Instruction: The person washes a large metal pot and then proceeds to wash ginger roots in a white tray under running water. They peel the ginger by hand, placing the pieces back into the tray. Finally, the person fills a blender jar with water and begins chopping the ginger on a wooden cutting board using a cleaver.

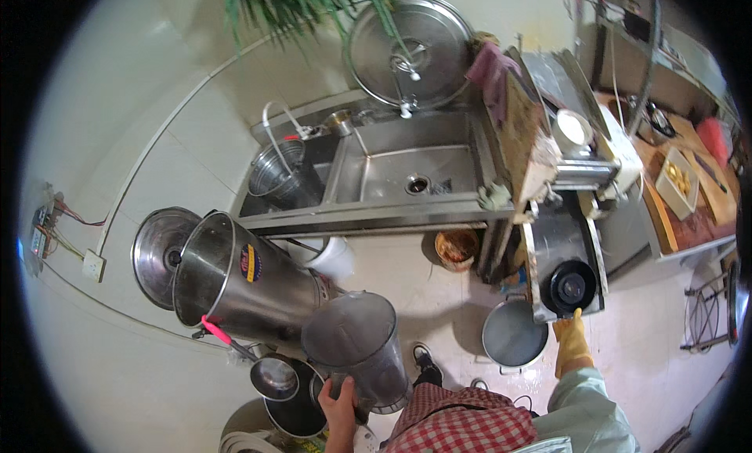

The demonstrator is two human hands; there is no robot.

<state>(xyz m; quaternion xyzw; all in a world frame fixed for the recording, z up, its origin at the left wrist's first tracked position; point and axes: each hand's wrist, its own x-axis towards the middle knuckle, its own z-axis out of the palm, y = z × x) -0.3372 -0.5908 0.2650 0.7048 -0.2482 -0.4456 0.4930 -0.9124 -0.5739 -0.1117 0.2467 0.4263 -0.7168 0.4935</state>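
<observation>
My left hand point(338, 403) is bare and closed around a dark handle on the side of a tall grey cylindrical bucket point(376, 359), which is tilted with its mouth away from me. A yellow rubber glove covers my right hand point(571, 340). Its fingertips meet the front edge of a metal chute point(552, 235), beside a black round lid or dish point(568, 287). Whether they grip the lid or only the edge is not clear. The chute slopes down from a roller machine point(587, 172). Below it on the floor, a two-handled metal pot point(515, 334) holds greyish liquid.
A stainless steel sink point(405, 171) runs along the wall, with a metal bucket point(285, 180) at its left. A large steel drum point(252, 277), a pink-handled ladle point(273, 378) and a black pot point(299, 409) crowd my left. At right, a knife point(711, 172) lies on a worktable.
</observation>
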